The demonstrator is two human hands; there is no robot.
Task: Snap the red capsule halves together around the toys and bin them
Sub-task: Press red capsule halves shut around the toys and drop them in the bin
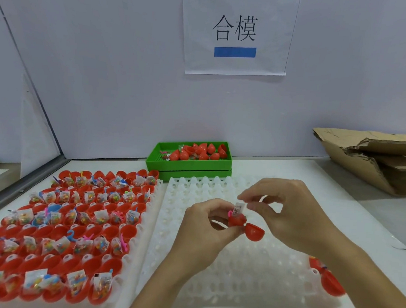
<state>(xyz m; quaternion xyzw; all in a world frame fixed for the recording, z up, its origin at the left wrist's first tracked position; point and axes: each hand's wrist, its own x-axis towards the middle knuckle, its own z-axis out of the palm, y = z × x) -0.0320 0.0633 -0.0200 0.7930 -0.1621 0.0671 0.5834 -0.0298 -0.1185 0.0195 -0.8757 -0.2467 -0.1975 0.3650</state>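
My left hand (206, 222) grips an open red capsule (237, 221) above the white tray (213, 262). Its hinged second half (255, 232) hangs open to the right. A small toy packet (238, 208) sticks up out of the held half, and my right hand (287, 208) pinches the packet's top with thumb and forefinger. To the left, a tray of open red capsules (55, 230) holds several toy packets. A green bin (158, 158) at the back holds several closed red capsules (198, 151).
A torn cardboard box (374, 158) lies at the right rear. One or two red capsules (330, 280) sit at the white tray's right edge, partly hidden by my right forearm. A grey wall with a paper sign (237, 31) stands behind the table.
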